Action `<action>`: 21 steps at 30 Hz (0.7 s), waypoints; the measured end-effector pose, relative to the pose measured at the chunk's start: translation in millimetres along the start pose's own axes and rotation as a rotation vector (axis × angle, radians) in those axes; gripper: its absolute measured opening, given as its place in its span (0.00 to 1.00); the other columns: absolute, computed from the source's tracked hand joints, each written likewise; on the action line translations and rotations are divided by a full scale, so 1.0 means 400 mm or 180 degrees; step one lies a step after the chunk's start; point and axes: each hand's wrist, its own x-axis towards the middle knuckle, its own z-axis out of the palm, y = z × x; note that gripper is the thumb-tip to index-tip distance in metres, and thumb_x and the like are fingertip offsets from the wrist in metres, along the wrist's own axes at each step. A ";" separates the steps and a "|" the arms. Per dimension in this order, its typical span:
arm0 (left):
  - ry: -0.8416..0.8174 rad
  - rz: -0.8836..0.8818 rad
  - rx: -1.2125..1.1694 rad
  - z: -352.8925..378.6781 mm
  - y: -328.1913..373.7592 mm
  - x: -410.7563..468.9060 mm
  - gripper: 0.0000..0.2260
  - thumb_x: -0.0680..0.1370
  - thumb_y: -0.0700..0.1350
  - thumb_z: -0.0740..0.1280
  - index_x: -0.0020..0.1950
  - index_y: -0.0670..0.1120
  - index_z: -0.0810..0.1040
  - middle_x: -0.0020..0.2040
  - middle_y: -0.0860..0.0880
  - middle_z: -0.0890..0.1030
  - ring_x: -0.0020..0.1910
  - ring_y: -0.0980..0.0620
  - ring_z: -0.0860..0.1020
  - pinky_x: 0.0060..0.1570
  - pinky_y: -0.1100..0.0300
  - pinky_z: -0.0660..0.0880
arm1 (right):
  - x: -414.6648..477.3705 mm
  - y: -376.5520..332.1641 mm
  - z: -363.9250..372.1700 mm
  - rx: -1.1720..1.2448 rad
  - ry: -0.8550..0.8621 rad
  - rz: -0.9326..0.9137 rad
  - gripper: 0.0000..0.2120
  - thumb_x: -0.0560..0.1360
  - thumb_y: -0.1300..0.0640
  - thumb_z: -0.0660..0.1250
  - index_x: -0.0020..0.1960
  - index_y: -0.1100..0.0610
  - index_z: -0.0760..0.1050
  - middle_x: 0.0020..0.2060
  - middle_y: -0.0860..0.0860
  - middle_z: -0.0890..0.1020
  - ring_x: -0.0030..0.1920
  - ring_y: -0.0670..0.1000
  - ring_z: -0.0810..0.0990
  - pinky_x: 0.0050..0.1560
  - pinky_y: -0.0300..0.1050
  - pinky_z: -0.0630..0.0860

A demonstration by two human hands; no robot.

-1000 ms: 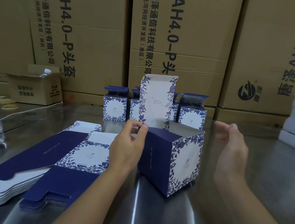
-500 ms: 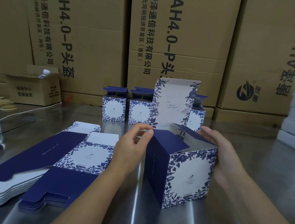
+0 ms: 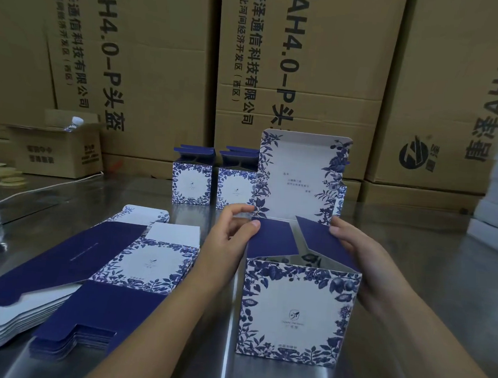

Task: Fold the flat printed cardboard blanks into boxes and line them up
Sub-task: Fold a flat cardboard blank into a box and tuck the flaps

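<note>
1. One box [image 3: 295,308], lid [image 3: 299,178] up, sits between both hands. The left hand [image 3: 226,234] is pinching its left flap [image 3: 270,238], and the right hand [image 3: 356,251] is gripping the right flap [image 3: 324,242].
2. Past the hands there are two finished boxes [image 3: 191,184], plus a sliver of a third behind the lid.
3. Left of the left hand is one stack of flat blanks [image 3: 86,265].

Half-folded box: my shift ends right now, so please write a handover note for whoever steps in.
Left hand pinches the left navy flap of the half-folded box; right hand grips its right wall, thumb on the right navy flap.
The box stands on the steel table, lid upright, both flaps tilted inward.
Done: two folded boxes stand in a row at the back; a third is mostly hidden behind the lid.
Left: finish this box's top, set it in the row, then fold the stack of flat blanks to its left.
</note>
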 end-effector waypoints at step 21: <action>0.0073 0.0115 0.0123 -0.011 0.010 0.001 0.15 0.74 0.53 0.60 0.50 0.43 0.78 0.49 0.47 0.81 0.51 0.52 0.78 0.48 0.69 0.71 | -0.011 -0.009 0.002 0.0047 0.0115 -0.0198 0.12 0.75 0.56 0.58 0.43 0.57 0.80 0.41 0.53 0.84 0.37 0.53 0.80 0.33 0.43 0.75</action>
